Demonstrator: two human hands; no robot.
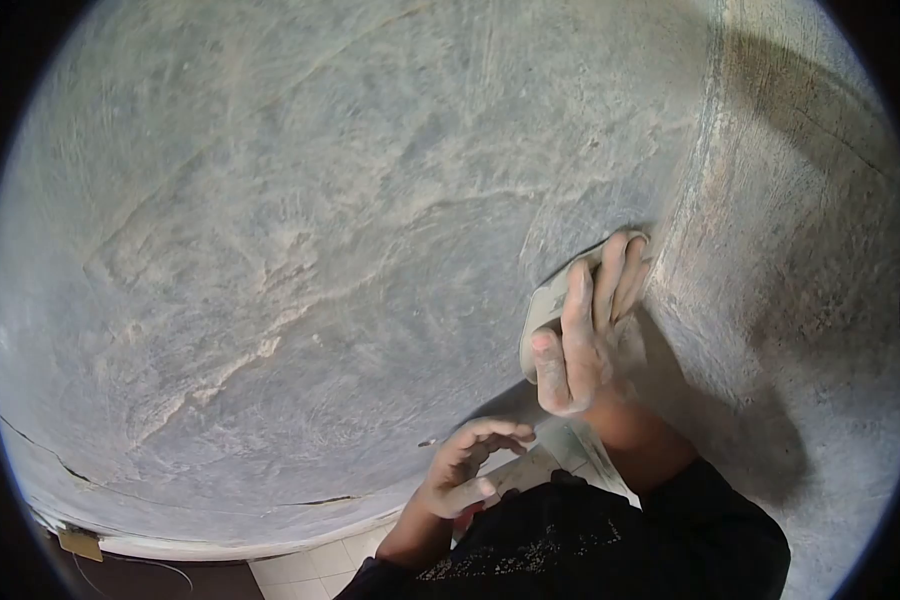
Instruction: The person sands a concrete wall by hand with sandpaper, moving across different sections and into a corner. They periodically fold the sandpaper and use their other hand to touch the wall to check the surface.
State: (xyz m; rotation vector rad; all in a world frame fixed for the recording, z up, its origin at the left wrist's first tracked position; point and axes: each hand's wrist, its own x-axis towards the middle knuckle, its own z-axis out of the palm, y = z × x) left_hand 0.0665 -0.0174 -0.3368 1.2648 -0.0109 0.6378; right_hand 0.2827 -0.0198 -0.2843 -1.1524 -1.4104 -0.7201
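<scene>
two bare hands at this rough grey wall (300, 220): the right hand (590, 335), dusty, reaches up and out, bent at the wrist, fingers and thumb clasping a pale flat pad (541, 318). that pad sits under the fingers, against the wall, showing to their left, near the corner (682, 215). nearer and left, the left hand (467, 468) hangs loosely curled, thumb apart from its fingers.
</scene>
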